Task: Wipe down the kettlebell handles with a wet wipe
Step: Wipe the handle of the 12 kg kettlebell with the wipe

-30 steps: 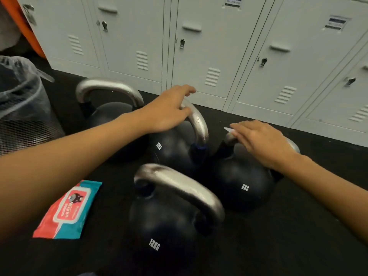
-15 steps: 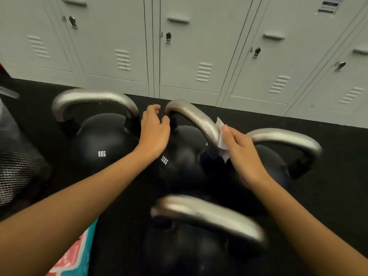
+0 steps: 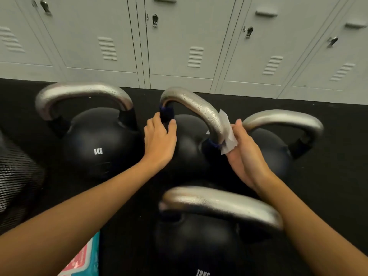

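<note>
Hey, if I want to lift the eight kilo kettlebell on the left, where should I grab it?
Probably the top bar of the 8 kg kettlebell's silver handle, coming from above. The arch stands upright and free, with an open gap beneath for fingers to curl through.

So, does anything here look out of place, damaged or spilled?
Nothing stands out. The four kettlebells stand upright on the black floor. Droplets bead on the middle handle, where the right hand presses the wet wipe; the left hand steadies its base.
</note>
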Motion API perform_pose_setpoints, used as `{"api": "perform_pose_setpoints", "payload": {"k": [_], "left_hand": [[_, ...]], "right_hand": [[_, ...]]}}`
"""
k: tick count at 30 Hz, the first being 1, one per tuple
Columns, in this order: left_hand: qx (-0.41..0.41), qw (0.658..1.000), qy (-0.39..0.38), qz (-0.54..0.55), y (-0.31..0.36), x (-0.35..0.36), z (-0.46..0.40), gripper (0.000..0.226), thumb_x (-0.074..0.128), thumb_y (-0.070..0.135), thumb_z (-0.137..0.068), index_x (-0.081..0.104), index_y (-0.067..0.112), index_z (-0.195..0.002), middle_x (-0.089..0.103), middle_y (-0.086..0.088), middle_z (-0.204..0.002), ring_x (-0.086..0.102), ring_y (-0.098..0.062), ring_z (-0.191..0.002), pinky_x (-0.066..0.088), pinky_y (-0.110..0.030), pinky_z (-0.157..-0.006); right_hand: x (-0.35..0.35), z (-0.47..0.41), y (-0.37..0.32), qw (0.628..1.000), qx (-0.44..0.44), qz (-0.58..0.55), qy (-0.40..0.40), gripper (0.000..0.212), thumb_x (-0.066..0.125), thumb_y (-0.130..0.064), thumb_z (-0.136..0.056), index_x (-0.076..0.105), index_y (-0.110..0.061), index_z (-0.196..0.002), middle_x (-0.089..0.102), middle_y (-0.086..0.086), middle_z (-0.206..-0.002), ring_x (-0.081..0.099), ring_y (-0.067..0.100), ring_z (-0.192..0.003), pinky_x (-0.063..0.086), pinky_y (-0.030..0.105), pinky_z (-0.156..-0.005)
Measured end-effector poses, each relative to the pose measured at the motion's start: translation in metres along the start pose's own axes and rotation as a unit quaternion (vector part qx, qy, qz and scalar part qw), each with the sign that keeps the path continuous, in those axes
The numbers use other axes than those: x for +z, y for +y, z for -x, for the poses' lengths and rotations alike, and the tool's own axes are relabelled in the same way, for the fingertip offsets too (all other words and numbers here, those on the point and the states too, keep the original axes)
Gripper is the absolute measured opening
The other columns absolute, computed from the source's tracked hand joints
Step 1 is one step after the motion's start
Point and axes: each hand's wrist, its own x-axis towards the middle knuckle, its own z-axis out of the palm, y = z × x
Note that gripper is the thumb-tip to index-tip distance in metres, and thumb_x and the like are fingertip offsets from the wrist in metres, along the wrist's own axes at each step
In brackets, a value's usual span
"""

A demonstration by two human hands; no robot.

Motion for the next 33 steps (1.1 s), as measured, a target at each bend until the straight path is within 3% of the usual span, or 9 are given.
{"api": "perform_pose_setpoints", "payload": {"k": [2, 9, 12, 15, 20, 25, 30, 33], "left_hand": [[0.007, 0.999, -0.034, -0.029, -0.003, 0.002, 0.008, 0.063, 0.041, 0.043, -0.098, 0.023, 0.010, -0.150, 0.027, -0.008, -0.150, 0.021, -0.024, -0.139, 0.019, -0.034, -0.113], [0.034, 0.992, -0.086, -0.088, -0.009, 0.004, 0.019, 0.082, 0.051, 0.052, -0.092, 0.015, 0.010, -0.152, 0.013, -0.006, -0.155, 0.010, -0.022, -0.143, 0.013, -0.034, -0.117], [0.038, 0.990, -0.089, -0.105, -0.009, 0.004, 0.018, 0.081, 0.048, 0.053, -0.093, 0.011, 0.012, -0.152, 0.009, -0.006, -0.157, 0.007, -0.022, -0.145, 0.011, -0.035, -0.118], [0.039, 0.988, -0.095, -0.117, -0.010, 0.007, 0.021, 0.080, 0.043, 0.054, -0.094, 0.006, 0.014, -0.153, 0.004, -0.005, -0.159, 0.002, -0.020, -0.146, 0.008, -0.037, -0.120], [0.041, 0.988, -0.090, -0.117, -0.014, 0.010, 0.023, 0.079, 0.039, 0.055, -0.095, 0.003, 0.015, -0.154, 0.001, -0.004, -0.161, -0.001, -0.018, -0.147, 0.004, -0.039, -0.121], [0.041, 0.989, -0.083, -0.116, -0.016, 0.013, 0.023, 0.078, 0.037, 0.056, -0.095, 0.003, 0.017, -0.154, 0.001, -0.002, -0.160, -0.002, -0.017, -0.147, 0.003, -0.038, -0.121], [0.044, 0.989, -0.078, -0.117, -0.017, 0.014, 0.024, 0.077, 0.038, 0.054, -0.095, 0.004, 0.017, -0.154, 0.002, -0.002, -0.160, 0.001, -0.018, -0.147, 0.005, -0.038, -0.121], [0.045, 0.989, -0.082, -0.116, -0.018, 0.013, 0.023, 0.078, 0.038, 0.054, -0.095, 0.004, 0.017, -0.154, 0.002, -0.002, -0.160, 0.001, -0.018, -0.147, 0.005, -0.038, -0.121]], "right_hand": [[0.003, 0.000, 0.001, 1.000, -0.010, 0.006, -0.013, 0.046, 0.028, -0.033, -0.107, 0.056, -0.006, -0.131, 0.068, 0.011, -0.122, 0.064, 0.016, -0.115, 0.050, 0.025, -0.099], [-0.011, 0.009, 0.026, 0.991, -0.012, 0.128, -0.023, 0.036, 0.032, -0.028, -0.107, 0.065, -0.020, -0.118, 0.072, -0.008, -0.114, 0.063, 0.000, -0.110, 0.047, 0.015, -0.086], [-0.009, -0.001, 0.016, 0.992, -0.044, 0.113, -0.044, 0.039, 0.031, -0.027, -0.107, 0.060, -0.011, -0.129, 0.070, -0.001, -0.118, 0.062, 0.007, -0.115, 0.047, 0.019, -0.093], [-0.005, -0.010, 0.015, 0.988, -0.086, 0.117, -0.043, 0.039, 0.033, -0.027, -0.107, 0.056, -0.015, -0.136, 0.066, 0.001, -0.123, 0.060, 0.007, -0.116, 0.046, 0.021, -0.096], [-0.019, 0.000, 0.045, 0.994, -0.043, 0.095, -0.038, 0.041, 0.029, -0.028, -0.107, 0.056, -0.010, -0.133, 0.064, 0.002, -0.130, 0.055, 0.010, -0.126, 0.037, 0.030, -0.112], [-0.014, -0.013, 0.024, 0.993, -0.014, 0.104, -0.053, 0.045, 0.026, -0.038, -0.107, 0.066, -0.021, -0.115, 0.072, -0.003, -0.115, 0.063, 0.004, -0.113, 0.045, 0.017, -0.094], [0.001, -0.035, 0.010, 0.994, -0.001, 0.095, -0.056, 0.048, 0.030, -0.047, -0.105, 0.072, -0.025, -0.102, 0.071, -0.002, -0.117, 0.060, 0.010, -0.118, 0.032, 0.034, -0.115], [-0.003, -0.033, 0.016, 0.995, 0.006, 0.088, -0.042, 0.041, 0.034, -0.041, -0.105, 0.064, -0.019, -0.123, 0.066, 0.002, -0.127, 0.056, 0.011, -0.124, 0.029, 0.035, -0.118]]}}
